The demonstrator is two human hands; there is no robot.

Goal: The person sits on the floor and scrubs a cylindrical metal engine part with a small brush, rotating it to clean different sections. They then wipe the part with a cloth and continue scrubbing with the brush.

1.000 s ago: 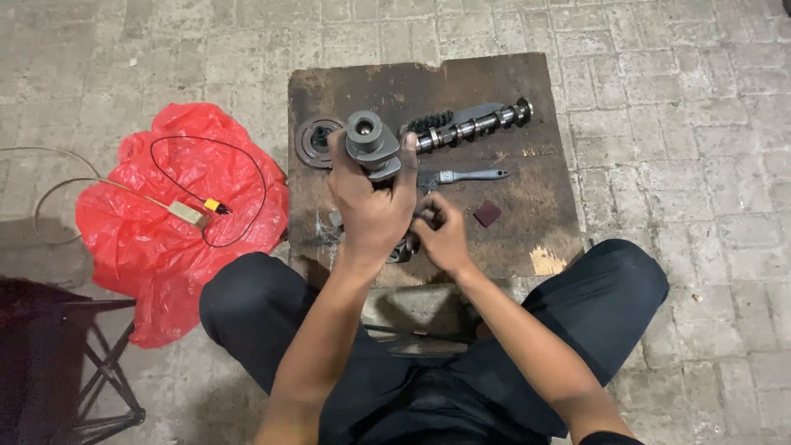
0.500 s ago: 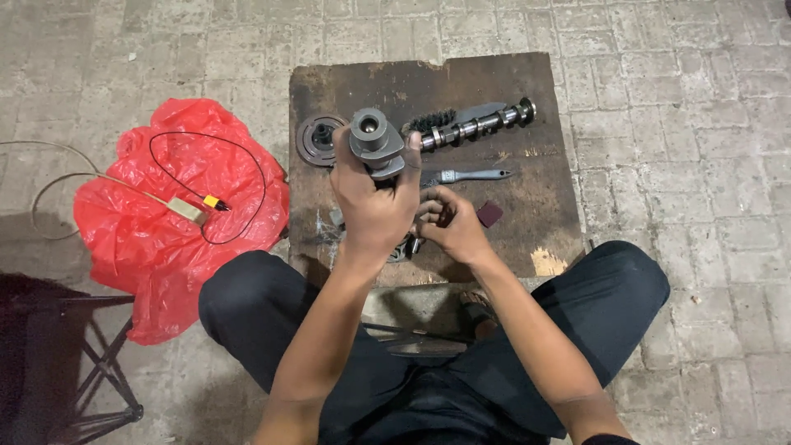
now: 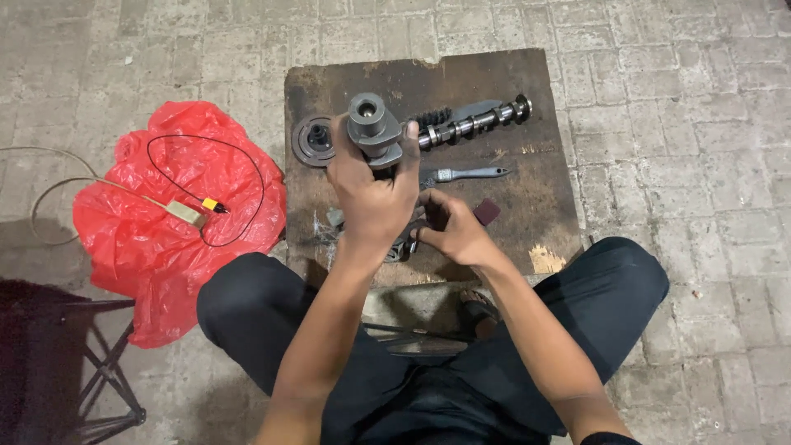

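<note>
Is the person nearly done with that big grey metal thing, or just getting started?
Hard to say. Already laid out on the wooden board: a camshaft, a round pulley and a brush. In hand: the left hand grips the grey crankshaft upright, while the right hand works at its lower end, which is hidden. The other parts lie apart, untouched, so plenty seems left.

Probably outdoor repair spot: paving (image 3: 676, 124), camshaft (image 3: 474, 124)
</note>
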